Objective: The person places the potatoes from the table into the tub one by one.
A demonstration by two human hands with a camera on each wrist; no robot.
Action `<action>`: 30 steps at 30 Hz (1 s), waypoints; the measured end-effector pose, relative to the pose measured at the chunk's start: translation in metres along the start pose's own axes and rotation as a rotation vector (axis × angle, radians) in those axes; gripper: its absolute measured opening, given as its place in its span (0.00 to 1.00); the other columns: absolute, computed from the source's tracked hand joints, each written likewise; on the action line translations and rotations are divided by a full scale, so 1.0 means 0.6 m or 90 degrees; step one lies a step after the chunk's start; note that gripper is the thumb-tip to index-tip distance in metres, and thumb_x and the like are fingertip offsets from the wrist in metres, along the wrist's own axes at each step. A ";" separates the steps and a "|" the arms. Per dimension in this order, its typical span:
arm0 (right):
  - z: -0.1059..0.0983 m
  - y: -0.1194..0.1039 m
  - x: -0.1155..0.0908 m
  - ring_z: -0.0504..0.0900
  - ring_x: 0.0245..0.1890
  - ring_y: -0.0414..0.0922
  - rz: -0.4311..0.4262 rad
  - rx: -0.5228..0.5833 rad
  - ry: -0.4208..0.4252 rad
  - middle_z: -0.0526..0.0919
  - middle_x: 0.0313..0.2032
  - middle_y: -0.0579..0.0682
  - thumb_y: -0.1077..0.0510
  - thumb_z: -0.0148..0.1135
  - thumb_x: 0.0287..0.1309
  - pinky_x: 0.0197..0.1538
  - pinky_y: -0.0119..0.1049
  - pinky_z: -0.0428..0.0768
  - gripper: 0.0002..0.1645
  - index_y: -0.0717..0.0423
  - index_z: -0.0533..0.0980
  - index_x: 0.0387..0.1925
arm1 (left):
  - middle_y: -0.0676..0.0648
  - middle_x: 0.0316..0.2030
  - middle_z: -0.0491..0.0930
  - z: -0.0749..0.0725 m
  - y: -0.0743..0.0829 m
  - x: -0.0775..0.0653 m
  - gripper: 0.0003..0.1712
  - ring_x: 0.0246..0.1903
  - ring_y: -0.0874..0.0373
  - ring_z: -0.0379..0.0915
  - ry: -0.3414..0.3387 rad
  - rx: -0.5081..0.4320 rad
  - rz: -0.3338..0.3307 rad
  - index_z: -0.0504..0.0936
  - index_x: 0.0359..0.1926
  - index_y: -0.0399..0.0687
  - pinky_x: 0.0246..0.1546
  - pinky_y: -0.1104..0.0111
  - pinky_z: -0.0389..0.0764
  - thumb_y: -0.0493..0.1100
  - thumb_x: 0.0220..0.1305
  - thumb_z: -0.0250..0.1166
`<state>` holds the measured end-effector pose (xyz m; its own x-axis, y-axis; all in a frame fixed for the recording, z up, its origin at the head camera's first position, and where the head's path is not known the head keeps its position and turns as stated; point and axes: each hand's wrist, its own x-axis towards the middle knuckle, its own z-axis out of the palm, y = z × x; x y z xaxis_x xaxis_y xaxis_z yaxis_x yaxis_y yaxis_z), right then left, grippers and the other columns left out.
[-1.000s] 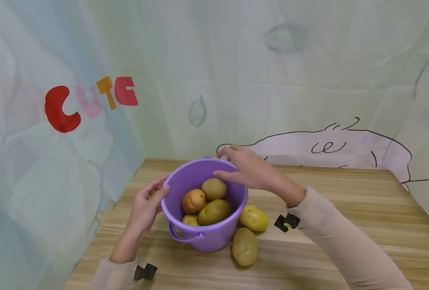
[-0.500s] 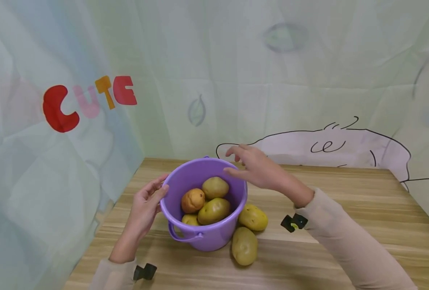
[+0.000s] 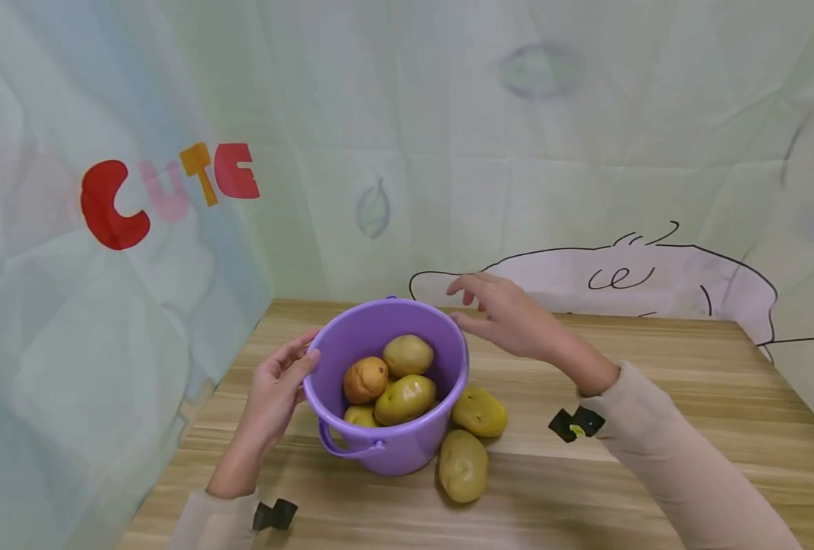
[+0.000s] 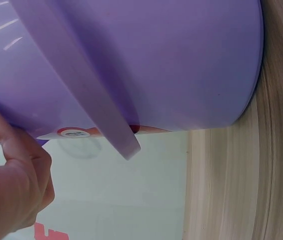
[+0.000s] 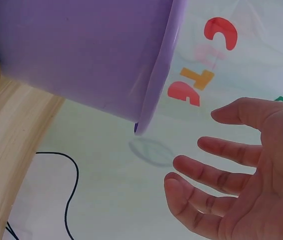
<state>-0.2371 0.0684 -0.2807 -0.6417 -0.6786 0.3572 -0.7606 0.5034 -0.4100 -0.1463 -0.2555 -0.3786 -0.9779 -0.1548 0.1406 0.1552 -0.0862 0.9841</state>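
A purple bucket [image 3: 414, 447] stands on the wooden table, with several potatoes inside, among them a reddish-brown one [image 3: 366, 380] and a greenish one [image 3: 405, 399]. My left hand [image 3: 276, 397] holds the bucket's left rim, thumb over the edge and fingers on the outer wall. Its handle [image 4: 81, 80] hangs down against the side. Past the far right rim, my right hand [image 3: 517, 317] hovers with spread, slightly bent fingers and nothing in them; the right wrist view shows it apart from the bucket.
Two more potatoes lie on the table right of the bucket, a yellow one [image 3: 479, 412] and a browner one [image 3: 463, 466] nearer me. A printed cloth backdrop [image 3: 379, 114] rises behind and left of the wooden table [image 3: 620, 458].
My right hand has drawn away to the right, from over the bucket's opening to just beyond its rim. The left hand and the bucket stay nearly in place.
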 end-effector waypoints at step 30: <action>-0.006 0.040 -0.063 0.79 0.41 0.52 0.017 -0.011 -0.005 0.82 0.45 0.55 0.60 0.64 0.65 0.43 0.45 0.84 0.16 0.62 0.77 0.52 | 0.47 0.43 0.73 0.000 0.001 0.002 0.26 0.35 0.63 0.78 0.005 0.004 -0.005 0.69 0.69 0.34 0.33 0.71 0.87 0.39 0.74 0.59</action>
<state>-0.2312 0.1081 -0.3010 -0.6608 -0.6690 0.3402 -0.7451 0.5300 -0.4050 -0.1476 -0.2558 -0.3780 -0.9782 -0.1611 0.1314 0.1459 -0.0821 0.9859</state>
